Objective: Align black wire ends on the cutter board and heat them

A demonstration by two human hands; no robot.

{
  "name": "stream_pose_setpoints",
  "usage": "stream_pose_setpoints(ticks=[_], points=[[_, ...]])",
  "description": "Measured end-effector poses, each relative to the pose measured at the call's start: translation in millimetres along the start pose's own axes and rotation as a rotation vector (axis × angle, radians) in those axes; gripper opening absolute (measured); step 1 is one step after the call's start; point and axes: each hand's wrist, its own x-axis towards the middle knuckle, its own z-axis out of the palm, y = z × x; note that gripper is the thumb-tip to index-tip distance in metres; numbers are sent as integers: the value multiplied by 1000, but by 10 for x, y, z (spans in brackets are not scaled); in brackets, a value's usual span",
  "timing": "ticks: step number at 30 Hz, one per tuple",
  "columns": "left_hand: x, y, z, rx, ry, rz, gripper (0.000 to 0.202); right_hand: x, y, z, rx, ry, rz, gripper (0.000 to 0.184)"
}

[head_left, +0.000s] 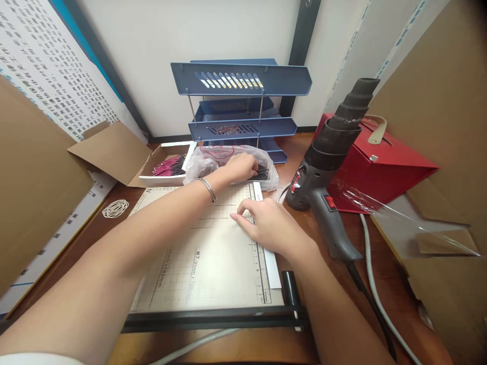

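My left hand point(242, 168), with a silver bangle on its wrist, reaches over the paper cutter board point(213, 274) to a clear plastic bag point(201, 167). Its fingers are curled together at a bunch of thin black pieces point(262, 173) inside the bag. What the fingertips pinch, if anything, is too small to make out. My right hand point(266, 223) hovers over or rests on the board's right side, by a white strip point(273, 268); contact is unclear. Its thumb and index finger curve with a gap between them, and nothing shows in them.
Left of the bag is an open box point(144, 175) of pink and black thin pieces. Rubber bands point(115, 208) lie further left. Blue tiered trays point(243, 81) stand behind. At right are a heat gun point(323, 167), its cord and a red box point(388, 162). Cardboard flanks both sides.
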Motion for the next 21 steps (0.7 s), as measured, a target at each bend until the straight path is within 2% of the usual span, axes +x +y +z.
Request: stream_pose_setpoints(ticks=[5, 10, 13, 17, 21], points=[[-84, 25, -68, 113, 69, 58, 31, 0, 2, -2, -4, -7, 0, 26], [-318, -78, -279, 160, 111, 88, 25, -4, 19, 14, -32, 3, -3, 26], [-686, -209, -390, 156, 147, 73, 25, -3, 32, 24, -51, 1, -22, 25], [-1347, -346, -386, 56, 239, 127, 19, 3, 43, 19, -73, -1, -24, 25], [-1850, -322, -315, 12, 172, 294, 20, -16, 36, -4, -70, -40, -16, 18]])
